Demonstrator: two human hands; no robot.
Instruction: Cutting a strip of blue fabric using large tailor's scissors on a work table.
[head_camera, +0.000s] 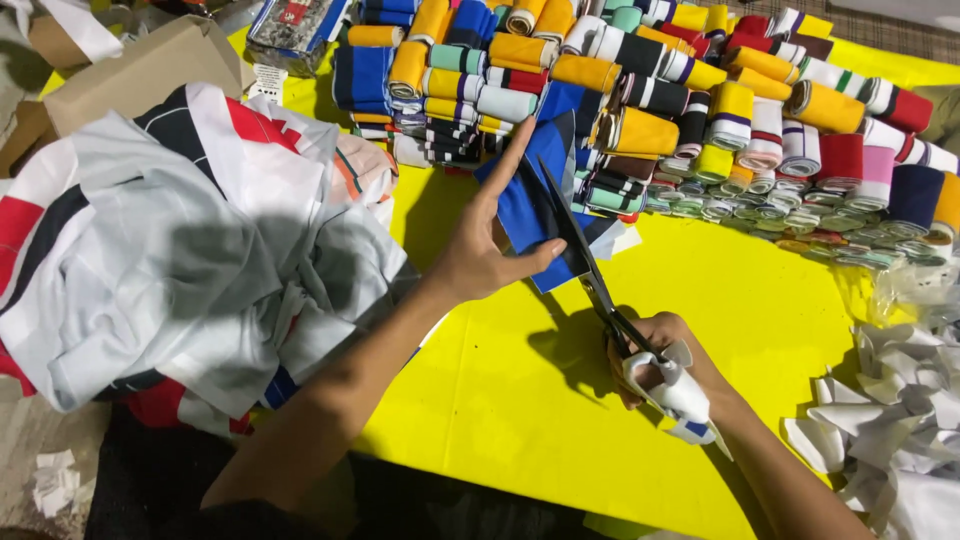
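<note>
One pair of scissors (585, 270), one blue fabric piece (528, 205) and two hands are counted; rolled ribbing bands (640, 130) are too numerous for counting.

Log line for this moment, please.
left hand: holds blue fabric piece | right hand: grips scissors, blades at fabric | surface: yellow table

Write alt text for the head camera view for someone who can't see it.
A right hand works scissors into blue fabric that the left hand holds on a yellow table. Rolled striped bands lie stacked behind, garments heaped left.
</note>
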